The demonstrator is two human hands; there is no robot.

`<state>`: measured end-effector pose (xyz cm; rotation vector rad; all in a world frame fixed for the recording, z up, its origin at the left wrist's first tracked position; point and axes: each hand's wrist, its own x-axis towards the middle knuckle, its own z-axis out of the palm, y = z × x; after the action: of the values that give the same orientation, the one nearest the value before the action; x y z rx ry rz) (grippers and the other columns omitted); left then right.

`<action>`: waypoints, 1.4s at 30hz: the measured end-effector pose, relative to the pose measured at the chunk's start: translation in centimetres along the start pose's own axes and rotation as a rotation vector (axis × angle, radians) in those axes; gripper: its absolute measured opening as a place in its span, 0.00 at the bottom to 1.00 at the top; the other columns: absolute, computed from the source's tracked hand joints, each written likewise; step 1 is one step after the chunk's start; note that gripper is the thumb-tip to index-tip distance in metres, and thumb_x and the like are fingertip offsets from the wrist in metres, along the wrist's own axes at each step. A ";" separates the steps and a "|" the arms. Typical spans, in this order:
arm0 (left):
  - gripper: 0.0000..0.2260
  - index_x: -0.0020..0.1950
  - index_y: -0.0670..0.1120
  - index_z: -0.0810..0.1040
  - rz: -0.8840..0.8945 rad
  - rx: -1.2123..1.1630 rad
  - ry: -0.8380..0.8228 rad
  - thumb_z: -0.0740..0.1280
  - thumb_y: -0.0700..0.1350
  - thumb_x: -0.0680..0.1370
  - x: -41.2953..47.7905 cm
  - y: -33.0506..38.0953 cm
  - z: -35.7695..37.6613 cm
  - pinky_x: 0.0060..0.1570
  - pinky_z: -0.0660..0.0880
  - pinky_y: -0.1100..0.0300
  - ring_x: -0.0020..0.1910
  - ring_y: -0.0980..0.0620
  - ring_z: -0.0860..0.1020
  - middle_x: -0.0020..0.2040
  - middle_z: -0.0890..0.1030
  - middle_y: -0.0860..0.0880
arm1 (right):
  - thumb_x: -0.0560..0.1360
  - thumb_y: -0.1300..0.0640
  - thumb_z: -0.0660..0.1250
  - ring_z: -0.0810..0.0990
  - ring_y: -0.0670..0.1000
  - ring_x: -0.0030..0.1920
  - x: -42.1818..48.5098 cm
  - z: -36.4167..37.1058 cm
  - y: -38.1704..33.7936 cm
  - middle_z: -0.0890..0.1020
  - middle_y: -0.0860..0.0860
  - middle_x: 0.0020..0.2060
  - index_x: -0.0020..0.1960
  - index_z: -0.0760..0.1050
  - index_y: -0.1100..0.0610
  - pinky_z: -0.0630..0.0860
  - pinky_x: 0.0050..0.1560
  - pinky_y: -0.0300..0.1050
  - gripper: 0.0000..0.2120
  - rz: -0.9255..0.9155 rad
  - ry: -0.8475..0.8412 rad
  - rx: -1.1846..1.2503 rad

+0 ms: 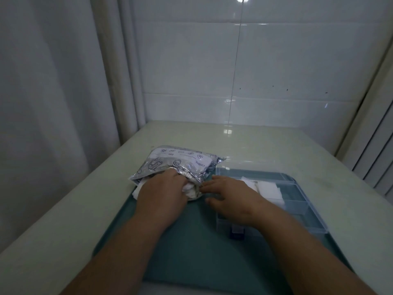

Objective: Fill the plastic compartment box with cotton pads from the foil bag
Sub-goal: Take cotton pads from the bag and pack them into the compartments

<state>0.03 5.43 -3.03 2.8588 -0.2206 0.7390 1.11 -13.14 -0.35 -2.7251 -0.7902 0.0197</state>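
The bag (180, 165) is crinkled silver foil with a white label panel and small line drawings printed on it, and it lies on its side across the far left corner of the mat (191, 241), its far end off the mat and its open mouth facing the person. White pads (190, 190) bulge from that mouth, soft and bunched, and a few more show at the mat's far left edge under the bag. The left hand (163, 193) sits at the mouth with its fingers curled down inside the foil, clasping the bunch of pads; the fingertips themselves are hidden. The right hand (230, 195) lies flat and spread just beside it, near the middle of the mat, gripping nothing, with its fingertips touching the torn foil rim. The box (306, 211) is clear bluish plastic split by thin walls into compartments and takes up the right side of the mat, with a small latch (237, 230) on its near wall. A white stack (268, 189) of flat square pads fills the compartments towards the far end of the mat, partly behind the right hand. The mat is teal and rests on a pale table (63, 231), with a curtain (53, 92) beyond the mat's left side and a tiled wall (255, 60) behind it
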 end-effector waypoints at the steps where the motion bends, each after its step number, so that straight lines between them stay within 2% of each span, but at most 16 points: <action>1: 0.10 0.49 0.51 0.82 0.000 -0.001 0.001 0.66 0.46 0.70 0.0 0.0 0.0 0.43 0.75 0.53 0.48 0.46 0.80 0.49 0.80 0.51 | 0.79 0.52 0.61 0.62 0.44 0.73 0.0 0.0 0.0 0.71 0.39 0.70 0.69 0.73 0.45 0.64 0.71 0.52 0.19 -0.002 0.001 -0.001; 5: 0.10 0.49 0.51 0.82 -0.006 -0.020 0.011 0.66 0.48 0.70 -0.1 0.0 -0.2 0.43 0.75 0.54 0.48 0.47 0.80 0.49 0.80 0.52 | 0.79 0.52 0.61 0.62 0.44 0.73 0.0 0.0 0.0 0.70 0.39 0.70 0.69 0.72 0.45 0.64 0.71 0.52 0.19 -0.002 0.001 -0.004; 10: 0.10 0.49 0.53 0.83 -0.007 -0.033 0.014 0.67 0.44 0.70 -0.2 0.1 -0.4 0.43 0.75 0.53 0.48 0.45 0.80 0.48 0.81 0.51 | 0.79 0.52 0.60 0.62 0.43 0.73 0.0 -0.1 0.0 0.71 0.39 0.70 0.69 0.72 0.45 0.64 0.71 0.50 0.19 -0.008 0.001 -0.021; 15: 0.08 0.48 0.52 0.83 0.000 -0.012 0.020 0.68 0.47 0.71 0.0 0.2 -0.2 0.41 0.73 0.54 0.47 0.45 0.80 0.47 0.81 0.50 | 0.79 0.53 0.61 0.63 0.44 0.72 -0.1 -0.2 -0.1 0.72 0.40 0.69 0.68 0.73 0.46 0.65 0.69 0.50 0.18 -0.015 0.004 -0.024; 21: 0.10 0.50 0.51 0.82 0.008 0.000 -0.005 0.70 0.46 0.69 0.4 -0.4 0.8 0.44 0.75 0.52 0.48 0.47 0.79 0.49 0.80 0.51 | 0.79 0.52 0.60 0.63 0.44 0.72 0.0 0.0 0.0 0.71 0.39 0.70 0.69 0.73 0.45 0.65 0.70 0.50 0.19 -0.017 0.006 -0.022; 29: 0.16 0.55 0.57 0.79 0.030 -0.001 -0.046 0.70 0.59 0.69 0.3 -0.7 1.1 0.46 0.75 0.55 0.52 0.53 0.77 0.52 0.77 0.56 | 0.79 0.52 0.60 0.60 0.44 0.74 0.2 0.2 0.1 0.70 0.38 0.70 0.69 0.72 0.44 0.64 0.71 0.52 0.18 -0.022 -0.012 -0.028; 32: 0.15 0.55 0.57 0.79 0.048 0.020 -0.040 0.69 0.57 0.69 0.1 -0.7 0.8 0.45 0.76 0.54 0.51 0.51 0.77 0.51 0.77 0.56 | 0.79 0.51 0.60 0.60 0.44 0.74 0.2 0.1 0.1 0.70 0.38 0.71 0.70 0.71 0.44 0.63 0.71 0.52 0.19 -0.012 -0.014 -0.026; 36: 0.14 0.53 0.54 0.80 0.033 0.018 -0.038 0.67 0.49 0.69 0.1 -0.7 0.7 0.46 0.76 0.51 0.51 0.48 0.78 0.51 0.78 0.53 | 0.79 0.52 0.60 0.60 0.45 0.74 0.1 0.2 0.1 0.70 0.39 0.71 0.70 0.71 0.44 0.62 0.71 0.53 0.19 -0.007 -0.012 -0.017; 42: 0.09 0.53 0.54 0.82 0.033 -0.018 -0.009 0.67 0.47 0.74 0.1 -0.5 0.5 0.47 0.75 0.52 0.52 0.47 0.78 0.51 0.79 0.52 | 0.79 0.53 0.60 0.62 0.46 0.73 0.1 0.0 0.0 0.72 0.41 0.69 0.69 0.73 0.45 0.65 0.70 0.53 0.18 -0.010 -0.011 -0.029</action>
<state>0.48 5.82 -3.48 2.8487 -0.2748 0.7266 1.14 -13.09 -0.33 -2.7507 -0.8127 0.0207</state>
